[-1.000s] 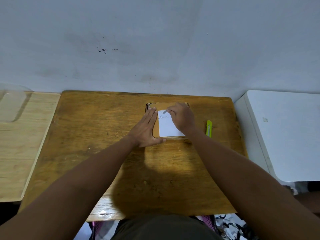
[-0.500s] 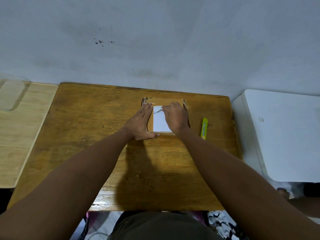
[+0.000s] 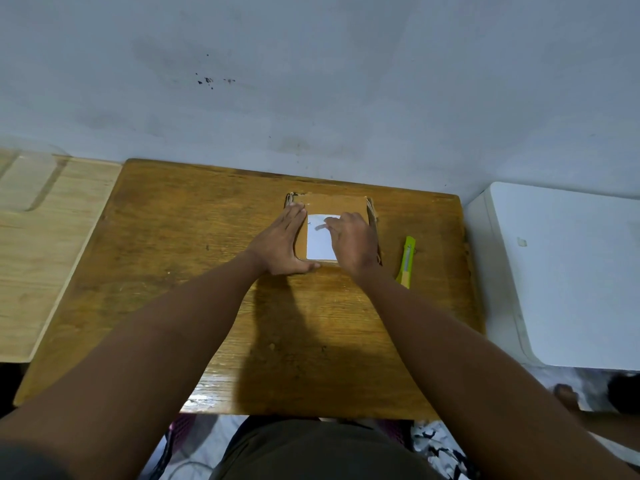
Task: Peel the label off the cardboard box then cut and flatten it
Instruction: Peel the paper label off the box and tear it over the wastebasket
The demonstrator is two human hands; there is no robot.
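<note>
A small brown cardboard box [image 3: 334, 203] sits at the far middle of the dark wooden table [image 3: 194, 258], with a white label [image 3: 320, 242] stuck on its top. My left hand [image 3: 282, 242] lies flat with fingers together against the box's left side, thumb along its near edge. My right hand [image 3: 353, 242] rests on the label's right part, its fingertips picking at the label near the upper left. A corner of the label looks slightly lifted under the fingers. A yellow-green utility knife [image 3: 407, 261] lies on the table just right of the box.
A lighter wooden table [image 3: 38, 251] adjoins on the left with a clear plastic piece [image 3: 24, 181] at its far end. A white surface [image 3: 568, 271] stands to the right. A grey wall [image 3: 311, 81] rises right behind the table. Someone's foot [image 3: 568, 396] shows at lower right.
The view shifted a little. My right fingertips moved slightly down and left across the label's top area; my left hand stays pressed against the box. The knife has not moved.
</note>
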